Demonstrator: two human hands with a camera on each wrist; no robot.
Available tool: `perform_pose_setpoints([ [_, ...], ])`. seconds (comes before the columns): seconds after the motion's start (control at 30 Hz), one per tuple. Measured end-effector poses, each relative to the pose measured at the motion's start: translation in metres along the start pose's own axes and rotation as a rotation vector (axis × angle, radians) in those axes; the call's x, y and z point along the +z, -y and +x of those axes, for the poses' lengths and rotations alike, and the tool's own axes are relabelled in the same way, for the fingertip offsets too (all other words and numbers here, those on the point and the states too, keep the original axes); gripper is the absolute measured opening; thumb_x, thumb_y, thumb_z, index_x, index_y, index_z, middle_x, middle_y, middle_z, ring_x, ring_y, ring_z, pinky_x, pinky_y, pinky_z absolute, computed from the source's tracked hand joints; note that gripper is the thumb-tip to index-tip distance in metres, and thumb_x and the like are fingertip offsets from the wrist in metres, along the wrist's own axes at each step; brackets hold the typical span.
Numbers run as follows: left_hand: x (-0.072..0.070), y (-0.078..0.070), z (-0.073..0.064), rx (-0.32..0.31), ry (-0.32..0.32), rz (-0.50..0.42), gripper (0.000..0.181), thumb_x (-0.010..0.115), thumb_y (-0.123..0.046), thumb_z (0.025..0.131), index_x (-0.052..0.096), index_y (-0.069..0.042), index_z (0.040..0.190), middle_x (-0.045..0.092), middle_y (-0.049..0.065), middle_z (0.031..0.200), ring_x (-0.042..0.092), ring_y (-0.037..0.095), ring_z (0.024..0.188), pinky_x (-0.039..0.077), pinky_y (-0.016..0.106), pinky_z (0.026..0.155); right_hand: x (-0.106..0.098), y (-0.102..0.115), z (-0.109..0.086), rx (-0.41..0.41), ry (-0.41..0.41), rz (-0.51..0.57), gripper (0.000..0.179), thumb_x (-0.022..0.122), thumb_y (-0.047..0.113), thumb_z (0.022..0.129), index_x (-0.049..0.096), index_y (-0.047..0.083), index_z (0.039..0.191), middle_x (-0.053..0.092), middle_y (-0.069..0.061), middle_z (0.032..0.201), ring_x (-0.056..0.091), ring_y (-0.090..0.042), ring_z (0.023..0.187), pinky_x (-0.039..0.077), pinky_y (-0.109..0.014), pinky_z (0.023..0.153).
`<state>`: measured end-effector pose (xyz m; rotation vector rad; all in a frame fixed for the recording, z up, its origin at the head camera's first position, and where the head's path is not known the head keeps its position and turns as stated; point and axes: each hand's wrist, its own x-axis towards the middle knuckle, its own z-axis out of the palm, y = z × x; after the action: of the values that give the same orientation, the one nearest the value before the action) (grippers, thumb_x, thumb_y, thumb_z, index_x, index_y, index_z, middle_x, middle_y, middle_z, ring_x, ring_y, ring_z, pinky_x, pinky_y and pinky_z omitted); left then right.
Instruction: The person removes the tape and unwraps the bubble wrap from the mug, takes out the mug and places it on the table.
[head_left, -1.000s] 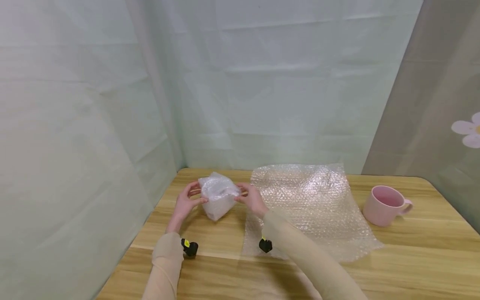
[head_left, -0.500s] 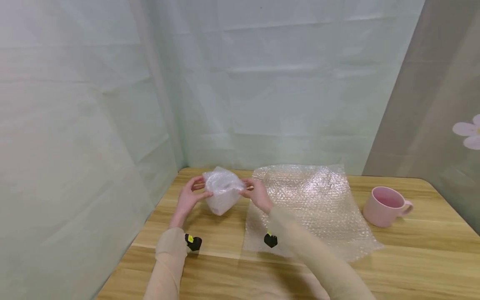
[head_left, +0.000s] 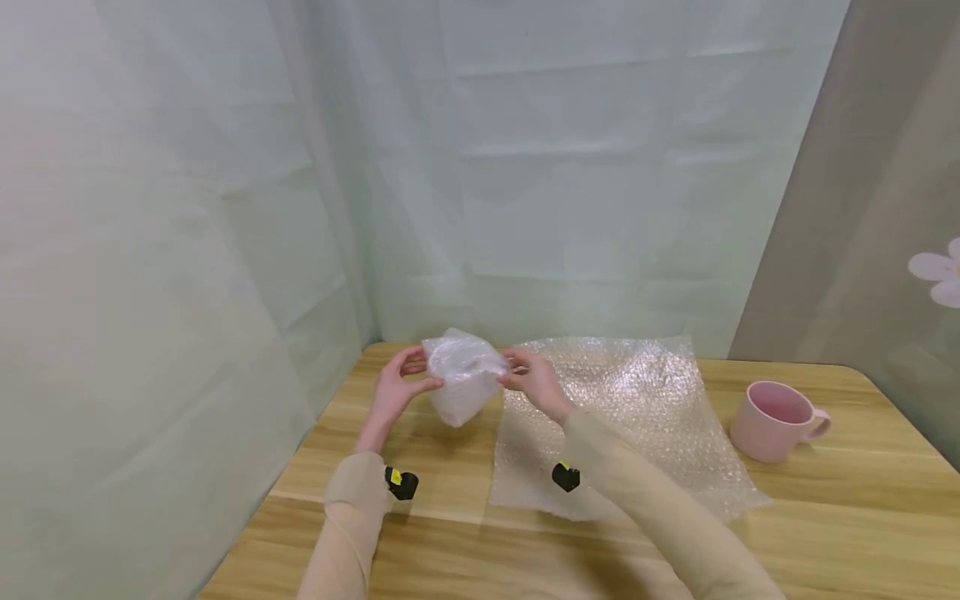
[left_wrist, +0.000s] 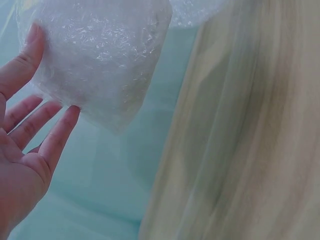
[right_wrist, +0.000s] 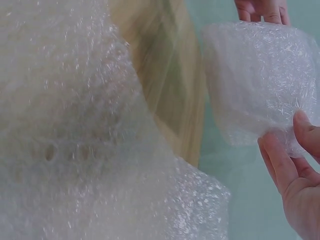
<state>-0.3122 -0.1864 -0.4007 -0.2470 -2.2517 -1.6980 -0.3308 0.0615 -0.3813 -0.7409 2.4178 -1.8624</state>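
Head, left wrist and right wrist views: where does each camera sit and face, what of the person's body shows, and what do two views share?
Head: on the head, facing forward and down over the table; beige sleeves, left grip and right grip show.
Left wrist: on the left wrist, facing the bubble-wrap bundle; only the left grip shows.
Right wrist: on the right wrist, facing the bundle and bubble-wrap sheet; both grips show, the left partly.
Shared: head and right wrist both show the bundle, sheet and both grips.
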Motion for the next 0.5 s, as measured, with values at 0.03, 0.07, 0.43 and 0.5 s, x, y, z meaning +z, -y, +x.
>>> perform_pose_setpoints([
  [0.03,0.001,-0.005,-0.001,0.0,0.006,-0.006,0.063,0.08,-0.005,0.067,0.049,0.002,0.121,0.053,0.019,0.116,0.052,0.032,0.102,0.046,0.04,0.081,-0.002,0.0,-0.001,-0.003,0.001,0.004,0.04,0.065,-0.007,0.078,0.055,-0.004,0.117,0.059,-0.017,0.099,0.059,-0.031,0.087,0.051,-0.031,0.071],
  [0.07,0.003,-0.01,-0.003,0.003,0.012,-0.009,0.063,0.079,-0.004,0.067,0.048,0.003,0.121,0.052,0.02,0.116,0.051,0.034,0.102,0.046,0.041,0.081,-0.004,0.0,-0.001,-0.003,0.0,0.007,0.039,0.065,-0.007,0.078,0.055,-0.005,0.116,0.059,-0.017,0.099,0.059,-0.031,0.087,0.051,-0.031,0.071],
  [0.43,0.018,-0.053,-0.013,0.017,0.043,0.018,0.061,0.077,-0.001,0.069,0.047,0.008,0.121,0.051,0.025,0.116,0.049,0.041,0.104,0.045,0.045,0.081,-0.025,0.008,-0.012,0.02,0.015,0.055,0.042,0.063,-0.008,0.079,0.049,-0.011,0.118,0.056,-0.024,0.101,0.057,-0.036,0.091,0.05,-0.033,0.073],
  [0.5,0.02,-0.056,-0.013,0.021,0.048,0.027,0.061,0.078,-0.002,0.068,0.048,0.007,0.12,0.051,0.024,0.116,0.05,0.04,0.103,0.046,0.044,0.08,-0.029,0.009,-0.013,0.023,0.014,0.044,0.041,0.063,-0.009,0.079,0.05,-0.011,0.118,0.057,-0.025,0.101,0.057,-0.037,0.09,0.051,-0.033,0.072],
])
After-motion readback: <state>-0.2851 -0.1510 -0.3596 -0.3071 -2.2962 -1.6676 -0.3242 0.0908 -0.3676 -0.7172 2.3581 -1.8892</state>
